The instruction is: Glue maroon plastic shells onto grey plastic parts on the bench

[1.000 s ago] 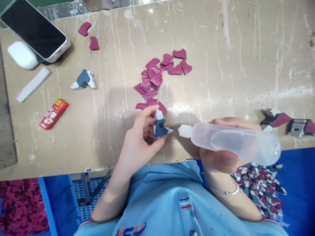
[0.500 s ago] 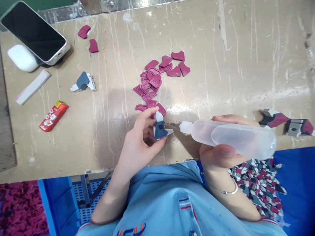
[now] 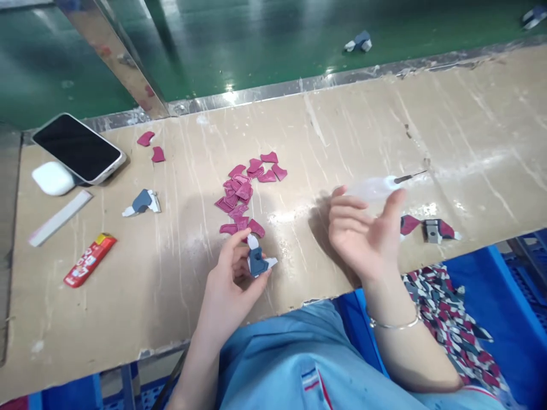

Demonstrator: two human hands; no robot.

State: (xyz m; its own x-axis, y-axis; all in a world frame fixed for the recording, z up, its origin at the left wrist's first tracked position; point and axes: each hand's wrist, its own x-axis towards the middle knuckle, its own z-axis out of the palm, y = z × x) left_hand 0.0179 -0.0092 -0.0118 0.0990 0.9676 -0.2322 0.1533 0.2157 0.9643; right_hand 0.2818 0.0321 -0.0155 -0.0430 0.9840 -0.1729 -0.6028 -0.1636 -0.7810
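Note:
My left hand (image 3: 231, 279) pinches a small dark blue and white moulded part (image 3: 257, 262) above the table's front edge, thumb below and index finger on its white tip. To the right, my right hand (image 3: 363, 233) is turned palm up with its fingers loosely curved and the thumb spread away. Just beyond those fingers is a translucent squeeze bottle (image 3: 371, 188), smeared by motion, its thin dark nozzle pointing right. Fingers hide part of the bottle, and contact with it is unclear. Several maroon pieces (image 3: 239, 191) lie in a loose pile beyond my left hand.
At left are a phone (image 3: 79, 148), a white case (image 3: 53, 179), a pale strip (image 3: 60, 218), a red packet (image 3: 89, 260) and another blue-white part (image 3: 143, 202). Maroon-and-grey assemblies (image 3: 436, 229) lie at right, above a blue bin (image 3: 474, 285) of mixed pieces. Behind runs a green surface (image 3: 265, 51).
The view has tipped up, showing the green surface. My right hand has turned over and its grip has loosened; the bottle's nozzle has swung from left to right. My left hand keeps the part.

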